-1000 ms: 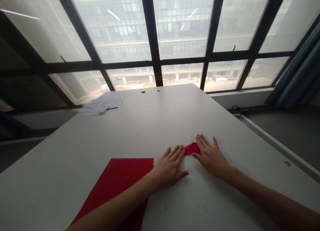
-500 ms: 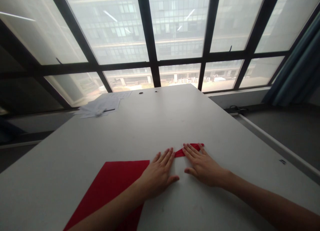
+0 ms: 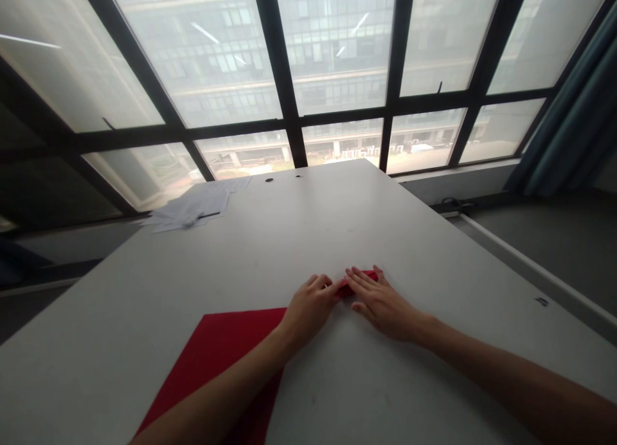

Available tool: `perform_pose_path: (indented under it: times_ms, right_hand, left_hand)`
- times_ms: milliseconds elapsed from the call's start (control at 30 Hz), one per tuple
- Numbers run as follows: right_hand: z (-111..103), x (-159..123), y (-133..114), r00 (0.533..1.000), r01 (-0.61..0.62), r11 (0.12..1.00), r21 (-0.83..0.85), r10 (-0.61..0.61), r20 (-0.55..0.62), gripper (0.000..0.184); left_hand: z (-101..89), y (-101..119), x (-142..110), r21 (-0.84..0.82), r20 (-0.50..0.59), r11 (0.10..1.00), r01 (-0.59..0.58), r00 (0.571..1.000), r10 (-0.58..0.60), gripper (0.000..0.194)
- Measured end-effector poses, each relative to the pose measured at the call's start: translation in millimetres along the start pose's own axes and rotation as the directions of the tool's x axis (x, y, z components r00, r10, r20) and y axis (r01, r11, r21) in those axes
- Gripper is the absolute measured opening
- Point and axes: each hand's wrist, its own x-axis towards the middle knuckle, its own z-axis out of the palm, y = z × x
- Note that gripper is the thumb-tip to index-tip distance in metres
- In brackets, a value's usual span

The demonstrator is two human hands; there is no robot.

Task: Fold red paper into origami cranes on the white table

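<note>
A small piece of folded red paper (image 3: pixel 344 292) lies on the white table, partly hidden under my fingers. My left hand (image 3: pixel 308 308) has its fingers curled in, with the thumb and fingertips closed at the left end of the folded paper. On top of the same piece rests my right hand (image 3: pixel 384 308), open, its fingers stretched out flat and its thumb apart. A larger flat red sheet (image 3: pixel 216 348) is spread on the table at the lower left, and my left forearm crosses over it.
Loose white papers (image 3: pixel 193 204) with a dark pen-like object on them sit at the far left of the white table (image 3: pixel 308 233). Large windows stand behind the far edge. A blue curtain (image 3: pixel 554 136) hangs at the right, beside a white rail.
My left hand has gone from lying flat beside the folded red paper to curled fingers closed at its left end. My right hand stays flat on it, shifted slightly left and away.
</note>
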Motion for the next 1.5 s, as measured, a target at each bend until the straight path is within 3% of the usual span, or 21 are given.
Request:
perform_pose_path:
  times_ms: [67, 167, 200, 267, 400, 500, 600, 667, 800, 867, 1033, 1167, 1300, 1433, 1500]
  right_hand:
    - [-2, 5, 2, 0.977, -0.088, 0.994, 0.071, 0.101, -0.189, 0.045]
    - [-10, 9, 10, 0.847, -0.219, 0.94, 0.261, 0.316, -0.427, 0.033]
    - [-13, 9, 12, 0.806, -0.269, 0.899, 0.346, 0.406, -0.43, 0.029]
    - [-17, 8, 16, 0.773, -0.357, 0.779, 0.516, 0.556, -0.305, 0.034]
    - [-14, 7, 11, 0.835, -0.401, 0.65, 0.645, 0.55, -0.034, 0.055]
    - [-9, 15, 0, 0.874, -0.374, 0.524, 0.765, 0.476, 0.101, 0.049]
    - [-8, 30, -6, 0.901, -0.251, 0.267, 0.93, 0.417, 0.124, 0.045]
    - [-7, 41, -7, 0.895, -0.157, 0.182, 0.971, 0.442, 0.062, 0.041]
    - [4, 55, -6, 0.874, -0.051, 0.197, 0.979, 0.483, -0.051, 0.036]
    - [13, 58, -6, 0.868, -0.013, 0.201, 0.98, 0.488, -0.089, 0.035]
    - [27, 56, -7, 0.858, 0.043, 0.197, 0.979, 0.495, -0.137, 0.032]
    - [25, 54, -6, 0.837, 0.07, 0.206, 0.976, 0.519, -0.17, 0.025]
    - [22, 54, -6, 0.837, 0.085, 0.178, 0.98, 0.521, -0.167, 0.023]
    - [23, 55, -6, 0.842, 0.095, 0.146, 0.985, 0.516, -0.158, 0.02]
    - [23, 55, -6, 0.846, 0.096, 0.138, 0.986, 0.511, -0.154, 0.02]
  left_hand:
    - [3.5, -3, -1, -0.084, -0.036, 0.996, 0.023, 0.999, -0.026, 0.035]
    - [6.4, -6, -4, -0.251, -0.076, 0.965, 0.075, 0.992, -0.097, 0.035]
    - [6.6, -6, -4, -0.306, -0.087, 0.948, 0.09, 0.989, -0.122, 0.034]
    - [6.4, -7, -3, -0.406, -0.123, 0.908, 0.105, 0.978, -0.168, 0.031]
    - [4.9, -8, 2, -0.578, -0.194, 0.809, 0.108, 0.945, -0.265, 0.027]
    - [4.6, -7, 4, -0.693, -0.205, 0.716, 0.092, 0.926, -0.317, 0.028]
    - [5.6, -4, 4, -0.754, -0.222, 0.655, 0.049, 0.919, -0.325, 0.028]
    - [6.5, -3, 4, -0.788, -0.218, 0.614, 0.032, 0.919, -0.328, 0.029]
    - [7.7, -5, 4, -0.895, -0.141, 0.442, 0.065, 0.898, -0.417, 0.038]
    - [8.2, -7, 3, -0.914, -0.11, 0.396, 0.09, 0.884, -0.454, 0.035]
    - [9.7, -8, 0, -0.882, -0.131, 0.456, 0.122, 0.864, -0.486, 0.021]
    - [9.3, -4, -1, -0.854, -0.173, 0.514, 0.078, 0.89, -0.422, 0.025]
    - [7.1, -1, -1, -0.799, -0.223, 0.6, 0.028, 0.914, -0.34, 0.012]
    - [6.2, -2, 0, -0.811, -0.235, 0.584, 0.021, 0.903, -0.359, 0.034]
    - [6.2, -3, 0, -0.8, -0.24, 0.599, 0.021, 0.904, -0.353, 0.031]
